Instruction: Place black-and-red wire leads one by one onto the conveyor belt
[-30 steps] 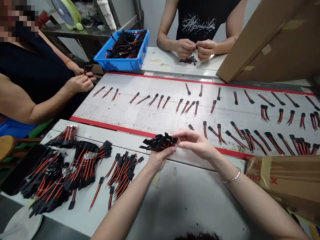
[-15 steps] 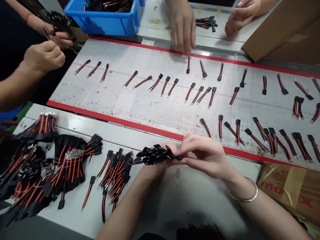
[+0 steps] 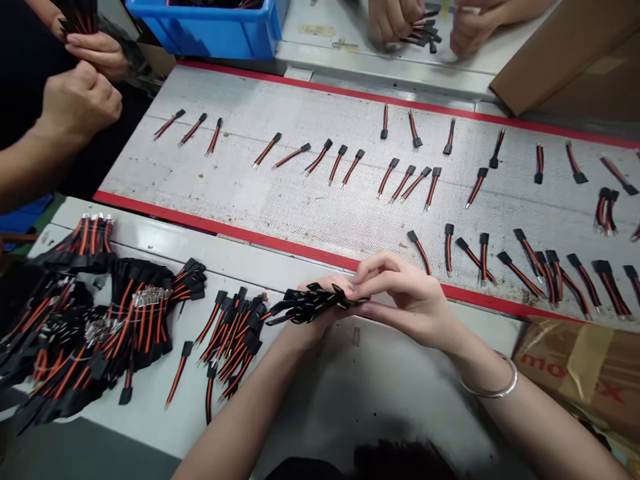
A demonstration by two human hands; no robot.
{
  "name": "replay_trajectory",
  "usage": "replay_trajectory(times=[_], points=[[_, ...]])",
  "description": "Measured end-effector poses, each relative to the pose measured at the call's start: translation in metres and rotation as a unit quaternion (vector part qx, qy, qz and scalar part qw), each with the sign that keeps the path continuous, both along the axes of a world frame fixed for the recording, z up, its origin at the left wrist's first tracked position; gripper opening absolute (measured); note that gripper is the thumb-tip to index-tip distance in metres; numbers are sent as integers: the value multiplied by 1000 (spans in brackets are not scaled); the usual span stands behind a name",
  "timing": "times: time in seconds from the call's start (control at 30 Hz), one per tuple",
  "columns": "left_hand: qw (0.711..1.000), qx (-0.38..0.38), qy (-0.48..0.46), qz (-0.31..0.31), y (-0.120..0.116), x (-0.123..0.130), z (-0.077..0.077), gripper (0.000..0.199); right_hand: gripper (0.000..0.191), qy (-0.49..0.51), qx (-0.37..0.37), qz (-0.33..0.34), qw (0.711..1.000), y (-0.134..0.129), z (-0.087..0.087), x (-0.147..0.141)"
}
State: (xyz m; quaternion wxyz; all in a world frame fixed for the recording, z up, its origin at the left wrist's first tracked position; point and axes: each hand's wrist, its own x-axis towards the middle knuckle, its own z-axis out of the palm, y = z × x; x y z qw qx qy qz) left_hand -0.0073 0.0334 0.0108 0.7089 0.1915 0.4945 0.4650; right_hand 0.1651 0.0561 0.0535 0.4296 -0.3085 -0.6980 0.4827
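Observation:
A bundle of short cable leads with flat black ends (image 3: 315, 303) is gripped in my left hand (image 3: 320, 328), whose fingers are mostly hidden behind it. My right hand (image 3: 407, 297) pinches at the right end of this bundle with thumb and index finger; the other fingers are bent. Below my left forearm's far side, on the bench, lies a loose pile of red-and-black leads (image 3: 237, 333). One single lead (image 3: 179, 375) sits a little apart from the pile. Further left are tied bundles of leads (image 3: 145, 307), stacked together.
A mesh conveyor belt (image 3: 240, 200) with red edges runs across, carrying scattered leads. Beyond it stand a blue bin (image 3: 215, 30) and a cardboard flap (image 3: 560, 60). Another person's hands (image 3: 83, 100) hold leads at left; further hands (image 3: 395, 20) work opposite. A carton (image 3: 575, 363) is at right.
The leads on the belt have shifted slightly right. The hand opposite has drawn back from the belt to a small pile of leads. My hands stay on the bundle, the right fingers shifting slightly.

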Motion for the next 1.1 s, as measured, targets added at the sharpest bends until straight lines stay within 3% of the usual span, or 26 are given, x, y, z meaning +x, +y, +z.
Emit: replay_trajectory(times=[0.1,0.17,0.23,0.33,0.4,0.47,0.53,0.63,0.83,1.1], points=[[993,95,11,-74,-2,0,1,19,9,35,-69,-51,996,3,1,1],[992,117,-5,-36,-2,1,2,28,15,40,-132,-135,981,13,-3,5],[992,122,-22,2,-2,1,3,33,19,-26,-166,-220,961,28,-11,12],[994,105,-31,17,0,2,5,36,16,-218,-103,-291,926,49,-22,22],[996,92,-19,10,-1,0,5,32,11,-259,-50,-315,912,53,-22,23],[996,91,19,-3,-3,-4,2,26,13,-213,-70,-262,939,47,-15,19],[990,114,73,-28,-5,-9,-1,22,18,-133,-125,-140,973,34,-4,11],[970,186,139,-74,-5,-13,-2,25,14,-60,-87,-37,994,14,10,-2],[956,239,164,-56,-3,-11,4,32,9,-92,96,-86,987,-3,18,-12],[968,194,152,-55,-7,-11,-1,27,13,-111,138,-119,977,-8,18,-18]])
